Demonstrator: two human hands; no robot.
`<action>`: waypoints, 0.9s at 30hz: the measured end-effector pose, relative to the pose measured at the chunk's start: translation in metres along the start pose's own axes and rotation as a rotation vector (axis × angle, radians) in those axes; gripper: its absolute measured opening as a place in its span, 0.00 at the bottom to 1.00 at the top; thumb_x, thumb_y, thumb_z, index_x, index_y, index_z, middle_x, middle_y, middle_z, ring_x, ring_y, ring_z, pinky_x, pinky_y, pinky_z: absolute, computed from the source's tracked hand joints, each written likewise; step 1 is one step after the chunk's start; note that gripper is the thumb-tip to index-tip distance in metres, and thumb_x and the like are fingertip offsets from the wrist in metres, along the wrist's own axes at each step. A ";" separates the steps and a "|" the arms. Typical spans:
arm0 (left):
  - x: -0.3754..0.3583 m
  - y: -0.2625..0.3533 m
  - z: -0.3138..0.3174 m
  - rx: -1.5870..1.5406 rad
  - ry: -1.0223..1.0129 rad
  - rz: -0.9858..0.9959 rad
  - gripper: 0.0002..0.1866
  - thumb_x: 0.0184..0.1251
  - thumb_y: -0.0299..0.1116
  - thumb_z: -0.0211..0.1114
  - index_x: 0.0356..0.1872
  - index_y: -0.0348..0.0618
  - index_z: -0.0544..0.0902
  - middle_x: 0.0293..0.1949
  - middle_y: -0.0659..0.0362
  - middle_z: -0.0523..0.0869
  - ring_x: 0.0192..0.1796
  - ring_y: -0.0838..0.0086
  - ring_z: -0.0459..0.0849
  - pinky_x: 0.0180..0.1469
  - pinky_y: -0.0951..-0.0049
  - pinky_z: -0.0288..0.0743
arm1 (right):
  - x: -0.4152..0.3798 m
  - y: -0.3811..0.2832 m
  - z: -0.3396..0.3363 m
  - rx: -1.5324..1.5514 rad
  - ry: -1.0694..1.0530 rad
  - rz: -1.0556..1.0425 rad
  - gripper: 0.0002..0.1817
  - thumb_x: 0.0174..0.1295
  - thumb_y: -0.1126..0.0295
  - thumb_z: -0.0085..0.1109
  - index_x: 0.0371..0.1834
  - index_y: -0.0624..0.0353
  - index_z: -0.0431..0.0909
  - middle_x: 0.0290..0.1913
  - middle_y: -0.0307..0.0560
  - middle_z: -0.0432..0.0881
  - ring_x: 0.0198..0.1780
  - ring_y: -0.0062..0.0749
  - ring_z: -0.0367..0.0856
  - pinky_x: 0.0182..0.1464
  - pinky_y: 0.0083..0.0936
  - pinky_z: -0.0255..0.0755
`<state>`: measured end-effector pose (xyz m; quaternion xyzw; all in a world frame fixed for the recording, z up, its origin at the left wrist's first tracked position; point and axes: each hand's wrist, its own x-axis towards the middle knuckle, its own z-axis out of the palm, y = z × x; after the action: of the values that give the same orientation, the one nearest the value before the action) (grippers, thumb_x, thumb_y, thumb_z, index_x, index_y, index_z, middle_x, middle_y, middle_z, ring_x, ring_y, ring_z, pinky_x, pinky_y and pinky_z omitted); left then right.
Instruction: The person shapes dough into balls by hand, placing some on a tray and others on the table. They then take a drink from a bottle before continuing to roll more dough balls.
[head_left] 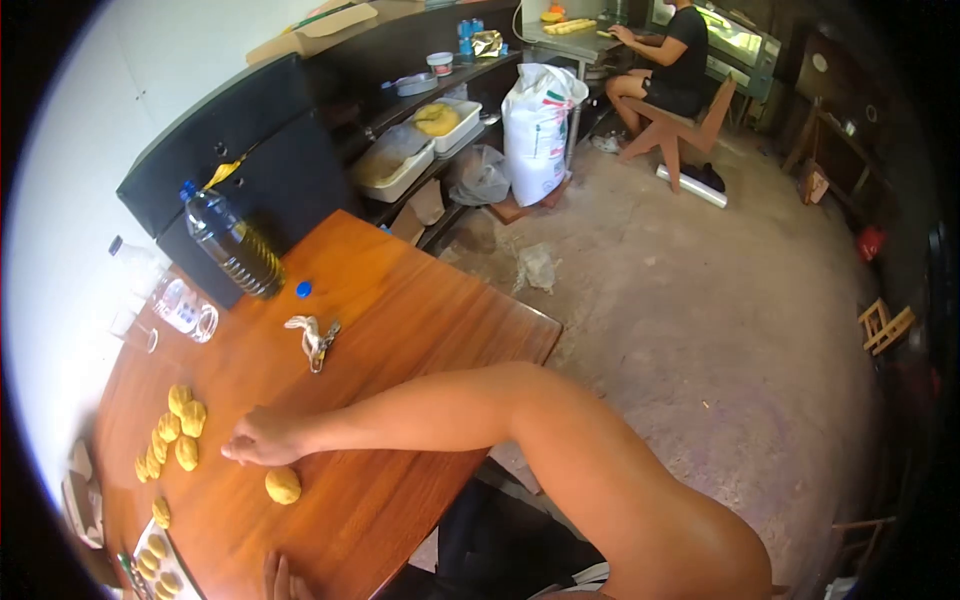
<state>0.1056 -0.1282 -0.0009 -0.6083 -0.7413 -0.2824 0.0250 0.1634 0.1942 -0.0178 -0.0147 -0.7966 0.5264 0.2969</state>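
My right hand reaches across the wooden table with its fingers curled together. Whatever is inside them, if anything, is hidden. Just below that wrist lies a single yellow dough ball. Left of the hand, several flattened yellow dough pieces lie in a loose cluster, with one more dough piece nearer to me. At the bottom edge, my left hand shows only partly, its fingers extended over the tabletop and nothing seen in them. A white tray at the lower left carries several more dough pieces.
On the table's far side stand an oil bottle, a clear bottle and a glass. A blue cap and keys lie nearby. Beyond are a white sack, shelf trays and a seated person.
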 end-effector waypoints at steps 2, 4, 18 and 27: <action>-0.006 0.001 -0.013 0.049 -0.012 -0.027 0.16 0.79 0.25 0.65 0.62 0.28 0.86 0.63 0.36 0.86 0.56 0.53 0.91 0.54 0.65 0.87 | 0.001 0.002 0.000 -0.001 -0.003 -0.011 0.26 0.78 0.51 0.56 0.29 0.60 0.87 0.27 0.52 0.89 0.30 0.45 0.88 0.39 0.42 0.77; -0.005 0.000 -0.019 0.122 -0.020 -0.076 0.17 0.79 0.27 0.66 0.61 0.27 0.86 0.60 0.36 0.88 0.57 0.50 0.91 0.56 0.61 0.87 | 0.003 0.002 0.008 0.025 -0.021 -0.035 0.25 0.78 0.52 0.56 0.28 0.59 0.87 0.27 0.51 0.88 0.29 0.45 0.87 0.38 0.42 0.77; 0.026 0.013 0.005 0.028 -0.093 -0.183 0.24 0.67 0.16 0.58 0.64 0.26 0.83 0.69 0.36 0.82 0.77 0.48 0.76 0.79 0.56 0.67 | 0.012 0.029 0.015 0.131 -0.006 -0.006 0.26 0.77 0.50 0.57 0.32 0.60 0.89 0.33 0.53 0.93 0.36 0.41 0.92 0.45 0.40 0.82; 0.051 -0.028 0.000 0.047 0.059 -0.215 0.22 0.66 0.19 0.63 0.62 0.33 0.86 0.69 0.39 0.82 0.75 0.48 0.79 0.76 0.57 0.73 | 0.005 0.008 -0.004 0.045 -0.109 0.111 0.25 0.81 0.51 0.56 0.43 0.65 0.90 0.37 0.46 0.93 0.38 0.26 0.88 0.43 0.29 0.80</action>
<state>0.0665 -0.0858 0.0080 -0.5162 -0.8076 -0.2837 0.0306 0.1592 0.2026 -0.0214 -0.0233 -0.7974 0.5599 0.2238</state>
